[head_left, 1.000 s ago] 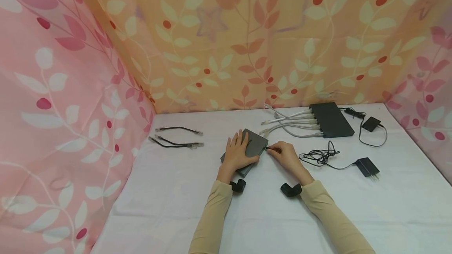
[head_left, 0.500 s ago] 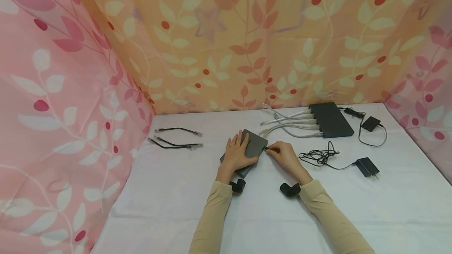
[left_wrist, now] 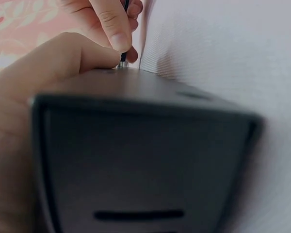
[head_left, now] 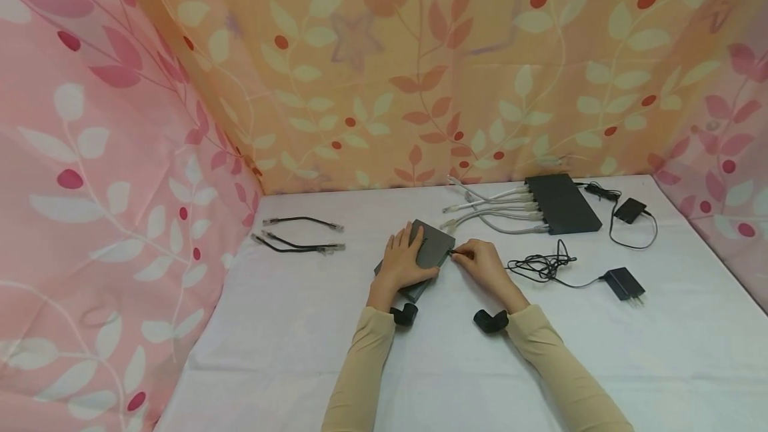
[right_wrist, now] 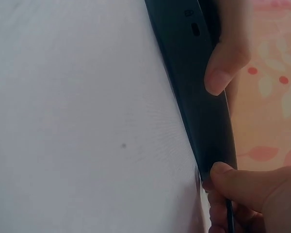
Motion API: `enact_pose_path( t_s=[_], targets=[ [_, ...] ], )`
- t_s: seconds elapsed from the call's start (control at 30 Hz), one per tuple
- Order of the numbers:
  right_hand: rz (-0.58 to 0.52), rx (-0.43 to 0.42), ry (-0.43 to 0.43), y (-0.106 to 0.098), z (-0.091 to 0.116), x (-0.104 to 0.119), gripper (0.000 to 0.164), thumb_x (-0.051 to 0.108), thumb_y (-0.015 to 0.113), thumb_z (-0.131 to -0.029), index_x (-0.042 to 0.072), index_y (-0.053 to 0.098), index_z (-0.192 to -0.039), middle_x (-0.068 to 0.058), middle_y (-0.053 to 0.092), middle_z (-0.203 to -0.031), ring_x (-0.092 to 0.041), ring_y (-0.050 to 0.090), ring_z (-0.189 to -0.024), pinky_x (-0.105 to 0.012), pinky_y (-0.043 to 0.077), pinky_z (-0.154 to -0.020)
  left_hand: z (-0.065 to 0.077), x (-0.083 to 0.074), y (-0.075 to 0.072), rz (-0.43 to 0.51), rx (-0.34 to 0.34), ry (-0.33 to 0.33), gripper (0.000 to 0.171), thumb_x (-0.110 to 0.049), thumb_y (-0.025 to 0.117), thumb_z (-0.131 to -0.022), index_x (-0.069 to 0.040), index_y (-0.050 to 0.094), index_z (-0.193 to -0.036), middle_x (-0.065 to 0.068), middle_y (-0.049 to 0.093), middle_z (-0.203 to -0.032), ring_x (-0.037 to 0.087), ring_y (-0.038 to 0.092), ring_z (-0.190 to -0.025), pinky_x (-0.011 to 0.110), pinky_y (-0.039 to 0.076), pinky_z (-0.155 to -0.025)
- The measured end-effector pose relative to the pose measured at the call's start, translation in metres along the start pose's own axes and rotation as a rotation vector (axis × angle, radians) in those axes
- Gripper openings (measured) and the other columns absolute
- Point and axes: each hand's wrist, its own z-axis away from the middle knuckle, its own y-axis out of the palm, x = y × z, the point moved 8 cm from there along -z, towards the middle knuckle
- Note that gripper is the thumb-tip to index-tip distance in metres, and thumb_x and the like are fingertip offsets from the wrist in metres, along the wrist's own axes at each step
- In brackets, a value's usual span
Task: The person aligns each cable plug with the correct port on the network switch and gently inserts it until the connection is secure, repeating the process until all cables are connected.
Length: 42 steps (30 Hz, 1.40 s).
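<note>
A dark grey network switch (head_left: 438, 245) lies at an angle on the white table. My left hand (head_left: 401, 264) grips it across its width, fingers over the far long edge and thumb on the near one. In the right wrist view that thumb (right_wrist: 220, 80) rests on the switch's side face, below a small lock slot. At the switch's right side, my right hand (head_left: 485, 267) pinches a slim black power plug (left_wrist: 124, 57) between thumb and fingers. A bit of the plug's metal barrel shows right at the casing. Its black cord (right_wrist: 230, 216) runs back through the hand.
Right of my right hand lie a coiled black cord (head_left: 543, 269) and its power adapter (head_left: 624, 284). Behind them stands a black box (head_left: 564, 205) with several grey network cables (head_left: 498, 209) and another adapter (head_left: 630, 211). Short black network cables (head_left: 300, 245) lie at the left.
Both hands keep their hold on the switch and the plug. My right wrist has shifted very slightly left; the other things lie as before.
</note>
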Motion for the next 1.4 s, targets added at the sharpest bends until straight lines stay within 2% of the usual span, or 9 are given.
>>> enact_pose_path(
  t_s=[0.13,0.37,0.6,1.07,1.23,1.4],
  targets=[
    [0.038,0.012,0.015,0.002,-0.002,-0.001,0.010,0.009,0.071,-0.081,0.001,0.073,-0.085,-0.007,0.066,-0.078,-0.014,0.057,-0.067,-0.025,0.044,-0.059,0.000,-0.002,0.000,0.002,-0.008,0.015,0.097,-0.064,0.057,-0.076,-0.019,0.013,-0.150,0.011,0.007,-0.156,0.029,0.015,-0.141,0.044,0.010,-0.114],
    [0.069,0.020,-0.015,0.002,-0.005,0.005,0.010,0.009,0.072,-0.080,-0.001,0.072,-0.083,-0.008,0.065,-0.075,-0.015,0.056,-0.065,-0.028,0.043,-0.059,-0.001,-0.001,0.001,-0.017,-0.006,0.012,0.097,-0.066,0.055,-0.076,-0.019,0.012,-0.150,0.012,0.007,-0.156,0.030,0.016,-0.141,0.044,0.010,-0.114],
    [0.032,0.010,0.061,0.004,-0.006,-0.002,0.013,0.015,0.072,-0.081,0.003,0.073,-0.087,-0.008,0.069,-0.083,-0.017,0.061,-0.073,-0.030,0.047,-0.065,-0.002,0.004,-0.001,-0.018,-0.008,0.003,0.098,-0.068,0.055,-0.076,-0.019,0.012,-0.150,0.011,0.005,-0.156,0.029,0.011,-0.142,0.044,0.005,-0.115],
    [0.015,0.032,0.131,0.002,-0.004,-0.005,0.015,0.017,0.072,-0.082,0.004,0.073,-0.089,-0.007,0.069,-0.079,-0.013,0.059,-0.068,-0.028,0.046,-0.062,-0.002,0.001,0.001,-0.017,0.000,0.008,0.099,-0.069,0.055,-0.076,-0.018,0.012,-0.150,0.012,0.006,-0.156,0.030,0.008,-0.143,0.045,0.003,-0.115],
    [0.030,0.040,0.122,0.000,-0.003,-0.004,0.021,0.018,0.070,-0.083,0.001,0.070,-0.096,-0.006,0.066,-0.078,-0.013,0.056,-0.067,-0.027,0.044,-0.061,-0.001,0.004,0.000,0.039,0.021,0.029,0.100,-0.072,0.053,-0.075,-0.018,0.013,-0.149,0.013,0.006,-0.156,0.030,0.008,-0.143,0.045,0.003,-0.115],
    [0.033,0.051,0.109,-0.005,-0.003,0.002,0.030,0.019,0.068,-0.085,-0.003,0.066,-0.105,-0.011,0.064,-0.084,-0.019,0.060,-0.073,-0.032,0.048,-0.064,0.003,0.009,-0.005,0.164,0.038,0.059,0.094,-0.072,0.048,-0.079,-0.017,0.017,-0.149,0.011,0.006,-0.156,0.029,0.009,-0.143,0.045,0.004,-0.115]
  ],
)
